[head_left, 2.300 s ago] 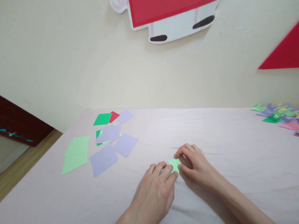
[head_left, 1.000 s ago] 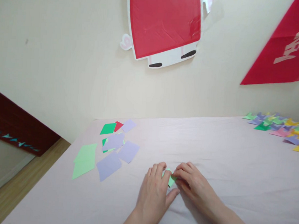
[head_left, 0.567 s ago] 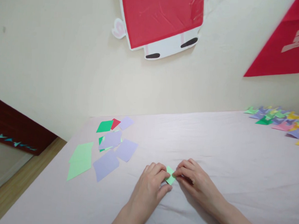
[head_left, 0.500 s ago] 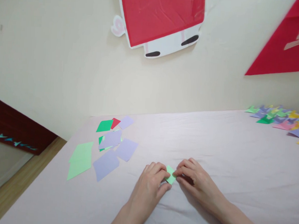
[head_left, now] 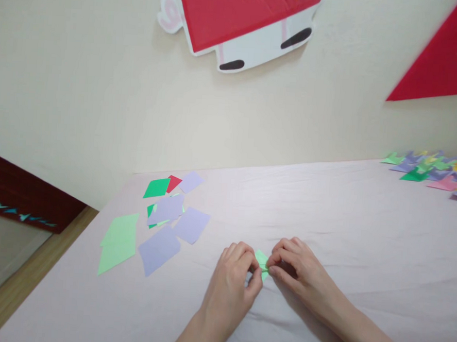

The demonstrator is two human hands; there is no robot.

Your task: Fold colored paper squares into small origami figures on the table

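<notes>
A small folded piece of light green paper (head_left: 261,257) lies between my hands, low over the cloth-covered table. My left hand (head_left: 234,277) pinches its left side with thumb and forefinger. On the right side, my right hand (head_left: 299,265) grips the paper between thumb and fingertips. A crease or slit runs across the middle of the paper, and its lower tip shows below the fingers. The fingertips cover much of both edges.
Left of my hands lie loose paper sheets: lilac (head_left: 159,249), light green (head_left: 118,244), dark green (head_left: 156,188) and red (head_left: 173,183). Several folded paper shapes (head_left: 416,173) stand in rows at the far right, by the wall (head_left: 231,125). The table's left edge drops to a wooden floor (head_left: 67,241).
The green paper was flat-looking and now shows a line across its middle. My left fingers have shifted to pinch nearer its centre. The camera view has tilted slightly.
</notes>
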